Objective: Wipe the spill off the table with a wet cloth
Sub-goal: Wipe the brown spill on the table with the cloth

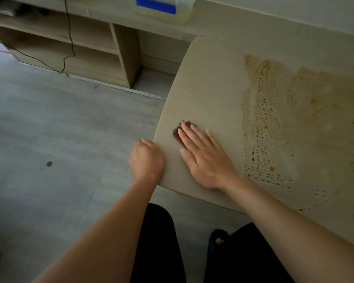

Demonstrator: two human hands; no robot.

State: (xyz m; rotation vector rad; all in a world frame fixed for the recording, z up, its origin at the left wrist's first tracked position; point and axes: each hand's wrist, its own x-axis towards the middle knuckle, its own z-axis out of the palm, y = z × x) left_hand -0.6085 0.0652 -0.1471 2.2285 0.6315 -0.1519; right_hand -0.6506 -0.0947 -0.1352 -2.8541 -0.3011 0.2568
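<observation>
A pale wooden bench with a rounded left edge is seen from above. A yellowish-brown spill, smeared into streaks and dots, is spread across its right half. Near the left edge a small dark reddish thing, possibly a cloth, is pressed flat under a right hand.

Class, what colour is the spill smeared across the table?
Yellowish brown, streaked and dotted: the spill on the pale table, head view.

The right hand presses flat on a dark cloth; the left hand grips the table edge beside an orange-smeared spill.
</observation>
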